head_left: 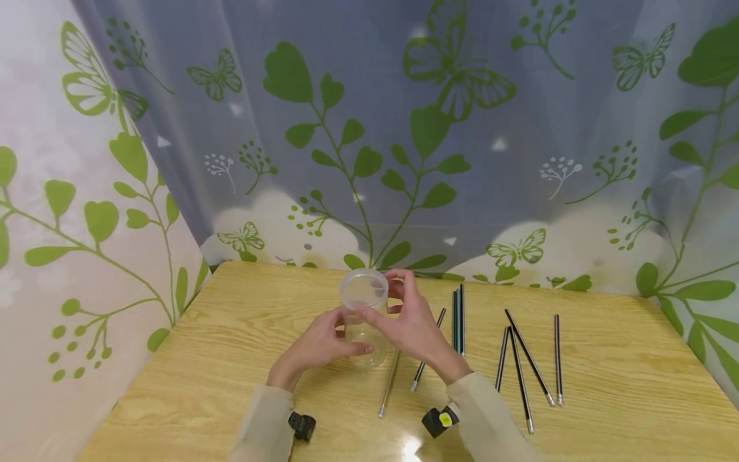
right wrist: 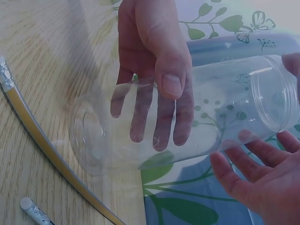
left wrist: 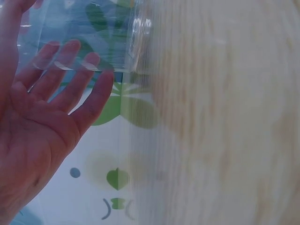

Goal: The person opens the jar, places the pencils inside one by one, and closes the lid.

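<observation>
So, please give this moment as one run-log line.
left hand: holds clear jar body; right hand: holds jar near rim; jar: empty; pencils: on table

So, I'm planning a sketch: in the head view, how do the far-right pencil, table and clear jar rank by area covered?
1. Table, by far
2. Clear jar, partly covered by hands
3. Far-right pencil, much thinner

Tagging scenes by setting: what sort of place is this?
Probably a curtained-off tabletop recording booth: a leaf-and-butterfly-print curtain behind a wood-grain table, and black cameras at both wrists.
</observation>
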The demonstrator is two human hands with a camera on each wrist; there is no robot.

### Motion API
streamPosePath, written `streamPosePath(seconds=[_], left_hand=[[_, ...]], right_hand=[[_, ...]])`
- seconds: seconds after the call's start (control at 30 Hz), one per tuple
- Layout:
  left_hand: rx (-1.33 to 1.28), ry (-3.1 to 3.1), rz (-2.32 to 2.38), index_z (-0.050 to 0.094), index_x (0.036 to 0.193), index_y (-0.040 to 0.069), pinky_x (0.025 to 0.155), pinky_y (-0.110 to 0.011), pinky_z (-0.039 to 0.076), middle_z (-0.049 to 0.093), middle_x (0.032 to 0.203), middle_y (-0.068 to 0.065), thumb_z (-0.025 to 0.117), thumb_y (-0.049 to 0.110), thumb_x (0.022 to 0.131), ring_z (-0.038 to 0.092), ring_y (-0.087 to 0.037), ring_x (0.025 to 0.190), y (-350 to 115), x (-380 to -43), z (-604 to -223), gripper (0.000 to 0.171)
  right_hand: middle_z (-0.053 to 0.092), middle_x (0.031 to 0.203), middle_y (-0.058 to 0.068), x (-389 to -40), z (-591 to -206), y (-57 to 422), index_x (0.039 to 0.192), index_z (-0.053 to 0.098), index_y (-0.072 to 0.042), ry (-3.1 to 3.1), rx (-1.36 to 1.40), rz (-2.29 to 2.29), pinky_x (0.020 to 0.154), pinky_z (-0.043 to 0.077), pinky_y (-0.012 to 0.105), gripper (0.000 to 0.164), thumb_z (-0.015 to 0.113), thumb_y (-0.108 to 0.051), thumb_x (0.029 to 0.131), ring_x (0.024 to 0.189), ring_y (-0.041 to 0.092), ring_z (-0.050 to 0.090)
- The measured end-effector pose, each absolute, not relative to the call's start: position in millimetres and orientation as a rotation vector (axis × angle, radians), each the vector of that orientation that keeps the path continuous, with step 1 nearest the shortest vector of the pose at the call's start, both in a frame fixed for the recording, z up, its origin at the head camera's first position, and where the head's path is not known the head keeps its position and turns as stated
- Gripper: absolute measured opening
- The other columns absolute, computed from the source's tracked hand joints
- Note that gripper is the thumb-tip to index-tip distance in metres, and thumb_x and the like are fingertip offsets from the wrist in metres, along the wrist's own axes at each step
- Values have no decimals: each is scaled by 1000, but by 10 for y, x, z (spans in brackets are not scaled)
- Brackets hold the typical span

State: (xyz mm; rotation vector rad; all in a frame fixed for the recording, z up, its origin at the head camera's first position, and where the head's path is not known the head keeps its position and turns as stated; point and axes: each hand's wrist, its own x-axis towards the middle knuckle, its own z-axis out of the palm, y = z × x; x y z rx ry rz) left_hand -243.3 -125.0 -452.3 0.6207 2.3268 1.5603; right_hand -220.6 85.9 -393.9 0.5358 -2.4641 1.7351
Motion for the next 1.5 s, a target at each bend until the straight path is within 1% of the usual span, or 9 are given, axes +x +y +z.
streamPosePath(seconds=[0.23,0.4,0.5,0.67,0.97,1.17,1.33,1.4,1.5], left_hand=[[634,2328,1555,51,147,16,112,-55,49,54,151,-8,85,28,84,51,-34,139,-1251,-2440,-4528,72],[644,2331,1556,50,148,17,113,-54,48,54,151,-7,85,27,85,51,-34,140,-1244,-2444,-4511,73],[637,2325,1559,51,147,18,112,-54,48,53,152,-6,85,26,84,50,-33,141,-1247,-2443,-4507,71],[639,2306,1565,51,147,17,111,-53,50,53,153,-7,85,25,84,49,-34,141,-1255,-2441,-4520,72],[635,2320,1546,49,149,18,112,-54,49,52,153,-8,85,26,84,50,-35,141,-1251,-2431,-4518,74],[638,2318,1539,47,150,19,112,-54,49,51,154,-6,84,27,85,49,-34,142,-1249,-2431,-4514,76],[642,2323,1537,49,150,20,112,-54,49,51,154,-6,84,26,84,50,-35,141,-1250,-2430,-4508,75],[637,2329,1536,49,149,20,112,-54,49,51,154,-5,85,27,84,50,-34,141,-1253,-2427,-4498,75],[632,2329,1534,48,150,20,112,-53,49,50,155,-5,85,27,84,50,-34,141,-1258,-2422,-4485,76]], right_hand=[[62,137,14,-2195,-3939,923,149,42,-17,-2451,666,1695,97,57,47,60,72,-24,97,127,31,60],[60,141,16,-2192,-3922,934,155,34,-17,-2445,695,1707,99,56,48,70,72,-23,96,129,30,59],[60,142,17,-2191,-3924,919,154,29,-15,-2450,662,1743,101,55,50,75,74,-25,95,129,30,59],[61,140,18,-2183,-3937,904,147,31,-11,-2447,631,1751,101,54,51,71,76,-25,93,128,31,60],[62,139,13,-2192,-3964,931,150,39,-16,-2441,711,1697,99,55,48,61,70,-23,98,129,29,59],[56,145,13,-2199,-3958,951,159,33,-23,-2481,761,1695,101,54,48,67,65,-28,101,130,31,57],[54,147,14,-2199,-3934,929,159,29,-22,-2456,714,1693,101,55,49,76,72,-28,96,129,33,57],[55,144,11,-2205,-3913,915,156,34,-19,-2423,703,1686,100,55,51,76,76,-26,93,130,31,57],[59,139,7,-2221,-3892,904,146,46,-16,-2380,703,1650,98,56,54,66,80,-23,90,130,28,57]])
